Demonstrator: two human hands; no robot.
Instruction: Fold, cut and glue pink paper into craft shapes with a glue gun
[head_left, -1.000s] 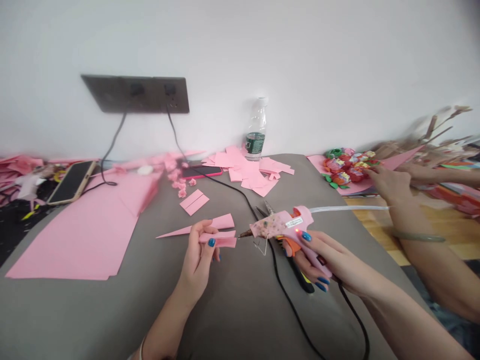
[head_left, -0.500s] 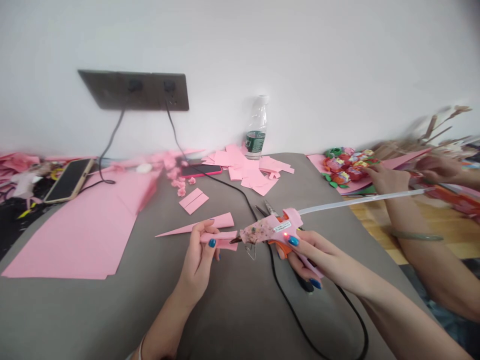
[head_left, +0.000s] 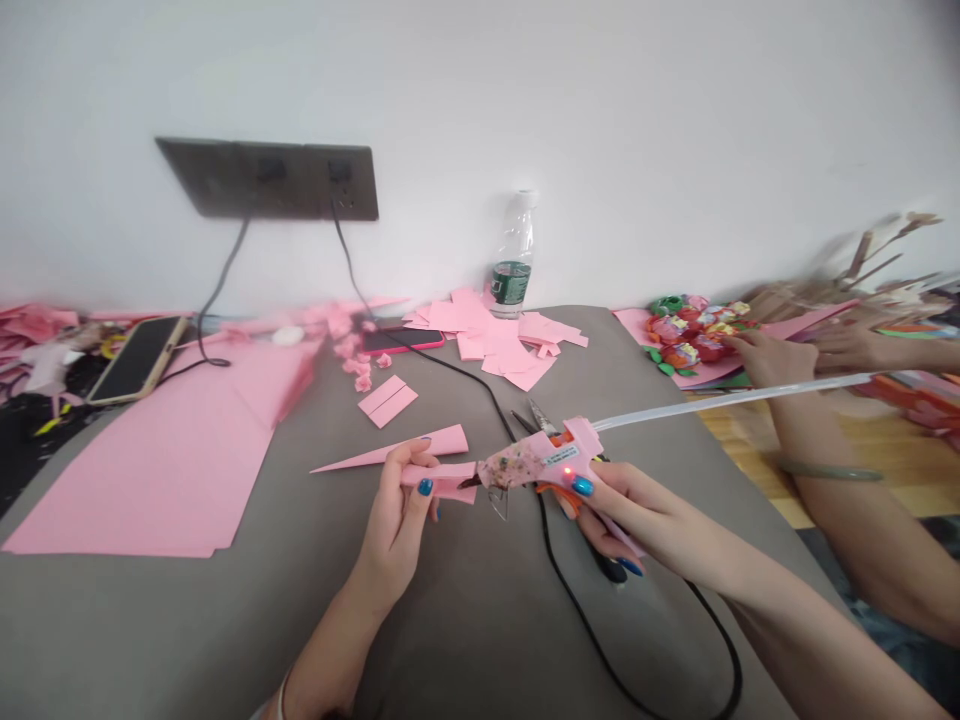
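Note:
My left hand (head_left: 397, 510) is closed on a small folded pink paper piece (head_left: 444, 478), held just above the grey surface (head_left: 465, 620). My right hand (head_left: 622, 510) grips a pink hot glue gun (head_left: 544, 462) with a red light lit and a long clear glue stick (head_left: 735, 398) out the back. The gun's nozzle touches the right end of the paper piece. A pink paper cone (head_left: 397, 450) lies just behind my left hand. Scissors (head_left: 536, 418) lie partly hidden behind the gun.
Large pink sheets (head_left: 165, 450) lie at left, with a phone (head_left: 139, 360) beyond them. Pink paper scraps (head_left: 502, 345), another phone (head_left: 401, 342) and a water bottle (head_left: 513, 258) stand near the wall. Another person's hands (head_left: 765, 358) work on colourful paper flowers (head_left: 690, 335) at right. A black cord (head_left: 585, 620) crosses the surface.
The glue gun has moved left until its nozzle meets the folded paper piece. My left hand has stayed in place. The other person's hands have shifted slightly.

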